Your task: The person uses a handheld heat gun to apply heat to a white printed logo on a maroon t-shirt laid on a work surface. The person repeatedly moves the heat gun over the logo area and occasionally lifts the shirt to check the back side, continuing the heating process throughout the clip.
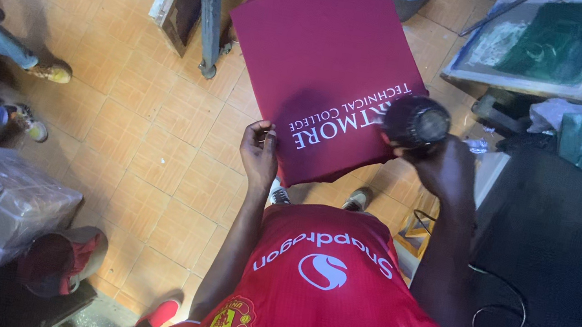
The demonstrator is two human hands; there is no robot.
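A maroon garment [320, 41] with white printed lettering lies stretched flat on a printing board in front of me. My left hand [259, 152] grips the garment's near left corner, fingers curled over its edge. My right hand [444, 165] holds a black round-nosed heat tool [418, 122] with its barrel aimed at the right end of the white lettering. I wear a red sports jersey [337, 307].
A blue metal stand [209, 5] rises behind the board on the tiled floor [131, 119]. A framed printing screen [551, 46] lies at top right above a black table [564, 244] with cables. Another person's legs and shoes [27, 121] are at left, beside a wrapped box [20, 207].
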